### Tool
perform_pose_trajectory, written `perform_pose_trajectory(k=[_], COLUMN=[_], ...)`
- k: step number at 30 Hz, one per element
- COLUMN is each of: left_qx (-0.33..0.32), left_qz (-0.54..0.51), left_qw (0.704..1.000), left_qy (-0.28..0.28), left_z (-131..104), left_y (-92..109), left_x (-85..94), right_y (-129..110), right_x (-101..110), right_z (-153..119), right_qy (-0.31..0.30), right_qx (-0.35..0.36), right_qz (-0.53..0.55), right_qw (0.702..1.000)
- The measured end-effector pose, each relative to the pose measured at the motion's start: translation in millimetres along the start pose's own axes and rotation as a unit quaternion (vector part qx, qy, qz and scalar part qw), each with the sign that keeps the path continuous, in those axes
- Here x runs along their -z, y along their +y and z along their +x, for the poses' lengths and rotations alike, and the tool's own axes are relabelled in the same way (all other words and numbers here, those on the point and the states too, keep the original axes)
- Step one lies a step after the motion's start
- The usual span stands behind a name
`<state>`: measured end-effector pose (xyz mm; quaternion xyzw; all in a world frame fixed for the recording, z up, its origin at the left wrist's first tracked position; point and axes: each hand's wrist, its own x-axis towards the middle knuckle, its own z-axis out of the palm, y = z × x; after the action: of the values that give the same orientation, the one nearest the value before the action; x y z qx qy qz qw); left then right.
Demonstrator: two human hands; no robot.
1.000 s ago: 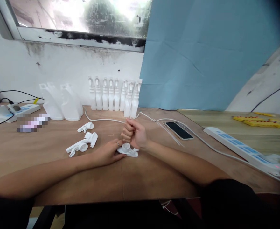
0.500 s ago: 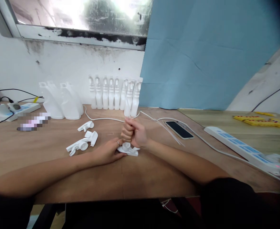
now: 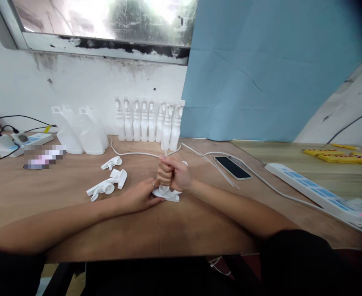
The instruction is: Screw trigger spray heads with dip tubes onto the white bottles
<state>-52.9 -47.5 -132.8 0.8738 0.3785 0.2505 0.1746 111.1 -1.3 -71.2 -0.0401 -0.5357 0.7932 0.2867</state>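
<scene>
My left hand (image 3: 145, 194), a ring on one finger, is closed on the near side of a white trigger spray head (image 3: 170, 197), which lies on the table with its round collar facing up. Directly over that collar, my right hand (image 3: 174, 172) is clenched in a fist. A thin white tube (image 3: 165, 152) pokes out of the top of the fist; its lower end is hidden by the fingers. To the left lie more white spray heads (image 3: 111, 163), one near the back and others (image 3: 107, 187) closer to me. A bit of something white (image 3: 184, 163) shows behind my right hand.
Several white spray bottles (image 3: 144, 123) stand along the wall, with larger translucent jugs (image 3: 90, 135) left of them. Thin white tubes (image 3: 226, 172) and a phone (image 3: 233, 167) lie to the right. Power strips (image 3: 310, 189) and a white cable (image 3: 131, 153) rest on the table.
My right fist has come down slightly toward the spray head's collar, and the tube above it shows more clearly. My left hand stays in place on the spray head.
</scene>
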Motion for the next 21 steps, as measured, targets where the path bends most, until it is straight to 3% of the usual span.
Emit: perform_pose_trajectory(k=[12, 21], left_qx=[0.017, 0.008], left_qz=[-0.012, -0.015], left_qw=[1.0, 1.0], left_qy=[-0.001, 0.014], left_z=[0, -1], left_y=[-1, -3], left_x=[-1.4, -2.2], right_y=[10, 12], right_x=[5, -1], right_z=[0, 3], right_qy=[0.044, 0.086], right_qx=[-0.011, -0.045], right_qz=[0.0, -0.07], right_qw=[0.999, 0.993])
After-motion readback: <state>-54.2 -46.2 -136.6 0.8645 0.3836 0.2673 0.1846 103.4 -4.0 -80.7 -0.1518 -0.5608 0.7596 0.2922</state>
